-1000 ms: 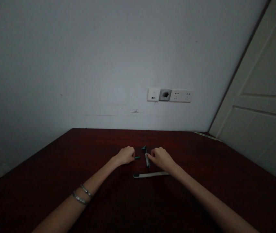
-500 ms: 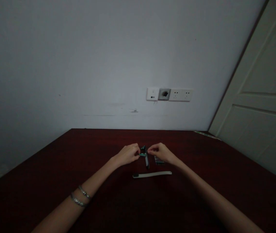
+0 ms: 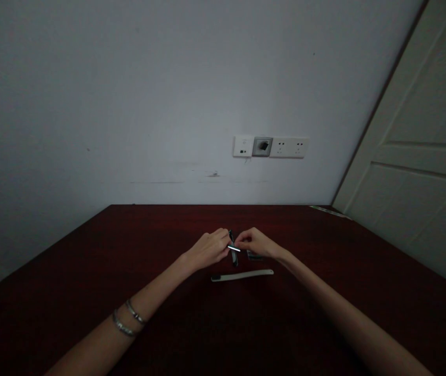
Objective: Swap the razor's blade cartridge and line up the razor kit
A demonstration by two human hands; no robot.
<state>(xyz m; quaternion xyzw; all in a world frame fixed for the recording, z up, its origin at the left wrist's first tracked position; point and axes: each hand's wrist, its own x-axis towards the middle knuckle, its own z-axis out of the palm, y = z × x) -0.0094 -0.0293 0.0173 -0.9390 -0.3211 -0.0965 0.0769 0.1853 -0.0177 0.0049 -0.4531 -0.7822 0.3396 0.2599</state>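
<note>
Over the dark red table [image 3: 176, 324], my left hand [image 3: 212, 246] is closed in a pinch on a small flat piece [image 3: 234, 248] with a bright, shiny edge. My right hand [image 3: 257, 243] has its thumb and forefinger pinched together at the right side of this piece; whether they grip it too, I cannot tell. Just beneath the hands lies a narrow dark and grey holder [image 3: 234, 258], partly covered by the fingers. A small clear-looking packet [image 3: 254, 256] rests under my right hand, partly hidden. Closer to me is a long, thin whitish strip [image 3: 242, 275] with a dark left end.
Behind the table rises a pale wall with a row of sockets [image 3: 270, 147]. A white panelled door [image 3: 414, 156] stands at the right. Along the table's back right edge lies a thin, light strip [image 3: 330, 211].
The small piece has turned from its greenish face to a bright edge. My hands have come closer together around it. The whole view has shifted slightly.
</note>
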